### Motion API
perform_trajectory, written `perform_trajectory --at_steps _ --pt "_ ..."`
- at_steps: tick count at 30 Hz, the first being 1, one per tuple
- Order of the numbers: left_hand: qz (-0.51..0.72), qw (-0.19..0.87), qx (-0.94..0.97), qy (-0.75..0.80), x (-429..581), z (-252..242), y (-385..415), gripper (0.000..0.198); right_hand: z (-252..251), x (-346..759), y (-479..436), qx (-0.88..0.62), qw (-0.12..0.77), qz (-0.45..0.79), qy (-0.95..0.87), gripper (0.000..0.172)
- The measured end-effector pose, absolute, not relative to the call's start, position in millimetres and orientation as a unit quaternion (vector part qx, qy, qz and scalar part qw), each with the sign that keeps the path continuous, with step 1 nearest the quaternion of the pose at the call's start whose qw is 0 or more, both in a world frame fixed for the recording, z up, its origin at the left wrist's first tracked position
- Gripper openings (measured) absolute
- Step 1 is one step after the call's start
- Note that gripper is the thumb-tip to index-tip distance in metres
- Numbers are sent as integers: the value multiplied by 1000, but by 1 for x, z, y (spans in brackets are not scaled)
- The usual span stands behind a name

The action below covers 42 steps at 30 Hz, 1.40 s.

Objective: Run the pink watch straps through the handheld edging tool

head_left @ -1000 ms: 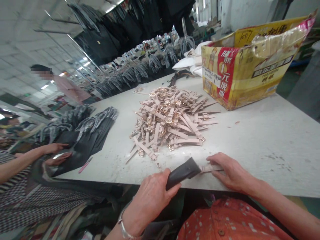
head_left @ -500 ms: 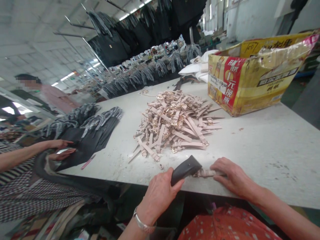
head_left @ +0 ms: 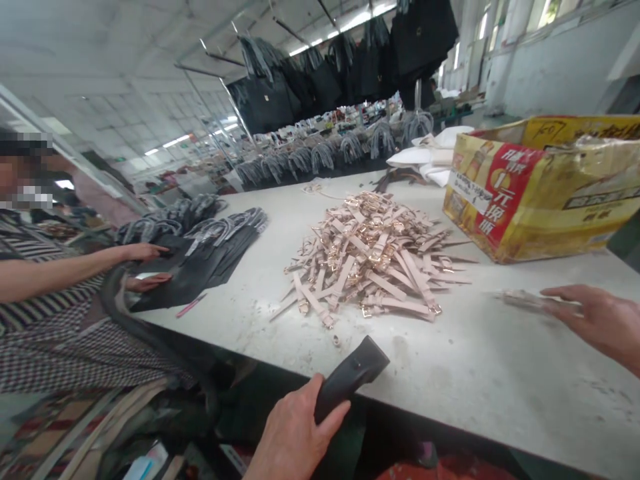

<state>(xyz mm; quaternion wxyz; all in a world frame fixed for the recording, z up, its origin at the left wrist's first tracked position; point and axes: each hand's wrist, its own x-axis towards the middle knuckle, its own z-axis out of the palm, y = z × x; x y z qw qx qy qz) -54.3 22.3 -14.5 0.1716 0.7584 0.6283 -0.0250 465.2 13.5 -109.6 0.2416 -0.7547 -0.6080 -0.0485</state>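
Observation:
My left hand [head_left: 293, 437] grips a black handheld tool [head_left: 351, 377] at the near edge of the white table [head_left: 500, 373]. Its wide end rests over the tabletop. My right hand [head_left: 600, 323] is out to the right above the table and holds a pale pink strap [head_left: 530, 301], blurred by motion, between thumb and fingers. A big heap of pink straps with gold buckles [head_left: 373, 257] lies in the middle of the table, just beyond both hands.
A yellow and red cardboard box [head_left: 545, 190] stands at the right rear. A person in a striped top [head_left: 55, 293] sits at the left, hands on black bag pieces [head_left: 200, 257]. Black bags hang overhead, and white folded material [head_left: 430, 157] lies at the back.
My right hand has pulled the pink strap away from the tool and swung it right. My left hand with the tool has drawn back toward the table edge. The view has shifted.

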Motion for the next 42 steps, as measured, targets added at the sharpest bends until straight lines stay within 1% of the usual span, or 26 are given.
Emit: perform_trajectory --at_steps 1,3,5,7,8,10,13,16,18,23,25,27,29,31,36,42 --pt "-22 176 755 631 -57 -15 21 29 -111 465 17 -762 227 -76 -602 46" --pt "-19 177 751 636 -59 -16 19 29 -111 441 26 -750 241 -99 -608 44" --pt "-17 170 750 639 -60 -15 18 29 -106 389 40 -692 298 -34 -656 31" --pt "-17 165 750 640 -58 -15 17 28 -98 326 56 -631 307 -3 -713 27" --pt "-17 168 751 639 -56 -15 16 28 -95 296 66 -586 298 27 -753 26" --pt "-11 176 753 634 -54 -16 14 28 -89 247 85 -522 252 60 -813 27" --pt "0 186 757 626 -53 -20 9 28 -87 209 112 -549 203 45 -810 30" --pt "-2 193 754 628 -54 -23 5 30 -91 202 130 -572 194 42 -796 19" --pt "-1 195 748 635 -55 -24 3 31 -92 206 133 -575 197 51 -792 18" --pt "-4 208 739 641 -56 -21 0 29 -82 220 103 -583 228 70 -777 39" --pt "3 211 740 638 -55 -21 1 27 -81 229 78 -583 220 95 -776 44" --pt "6 217 744 632 -53 -23 2 27 -83 239 51 -579 195 148 -778 46" --pt "7 223 750 622 -51 -25 3 26 -89 249 29 -567 180 193 -780 42" --pt "7 227 761 607 -48 -27 4 25 -96 257 14 -562 189 206 -779 31" --pt "-11 212 788 578 -36 -27 5 25 -109 260 4 -563 260 191 -761 16" --pt "-39 183 819 543 -20 -17 6 24 -106 251 5 -559 301 182 -750 12"
